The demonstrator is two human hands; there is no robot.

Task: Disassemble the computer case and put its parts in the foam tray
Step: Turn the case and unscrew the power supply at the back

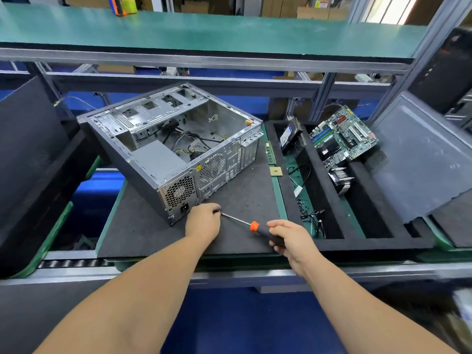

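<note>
Two hands work at the near edge of the bench [143,236], just in front of the computer case [168,146]. Case lies on its side on the dark foam mat, open face up, long axis running from far left to near right; rear panel with PSU grille and fan vent faces near right, toward the person. Inside: power supply [158,159], loose cables, drive cage at the far end.

Left hand [203,222] sits just beside the case's near rear corner, fingers curled, pinching something small and dark at the screwdriver [251,226] tip; cannot tell what it is. Right hand [291,238] grips the screwdriver's black handle behind the orange collar; shaft points left and slightly away, at the left hand.

Foam tray [281,200] is right of the case, long compartments running near to far. In it: hard drive [290,135], motherboard [343,135] tilted against a divider, heatsink [341,178], small cables and screws in the left compartment. RAM stick [270,153] and CPU [275,171] lie on the tray's left rim. Grey side panel [424,159] leans at far right.
</note>
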